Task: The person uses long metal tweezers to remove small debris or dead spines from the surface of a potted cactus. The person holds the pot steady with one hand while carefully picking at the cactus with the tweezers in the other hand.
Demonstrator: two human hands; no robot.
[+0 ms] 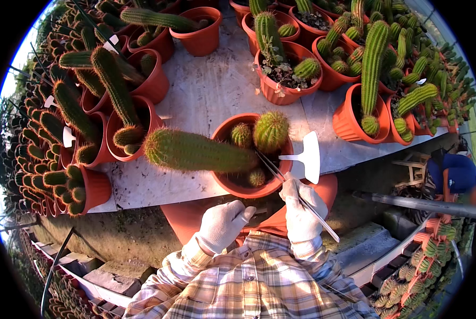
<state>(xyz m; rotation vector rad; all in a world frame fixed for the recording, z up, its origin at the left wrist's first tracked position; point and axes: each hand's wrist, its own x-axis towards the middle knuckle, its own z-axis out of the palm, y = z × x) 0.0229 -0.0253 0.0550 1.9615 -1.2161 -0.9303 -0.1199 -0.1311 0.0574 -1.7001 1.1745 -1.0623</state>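
Before me stands an orange plastic pot (238, 191) at the bench's near edge. A thick columnar cactus (198, 151) leans out of it to the left, with several small round cacti (271, 131) beside its base. My right hand (303, 207), in a white knit glove, grips long metal tweezers (311, 211), whose tips reach into the pot among the cacti. A white plastic plant label (310, 157) sticks up at the pot's right rim. My left hand (225, 225), gloved too, is loosely curled below the pot; I see nothing in it.
Potted cacti (132, 131) crowd the left of the pale bench (198, 87), and more pots (361, 119) stand at the right. A metal pipe (417, 203) juts in at the right, near a person in blue (457, 175). Concrete blocks (114, 277) lie behind me.
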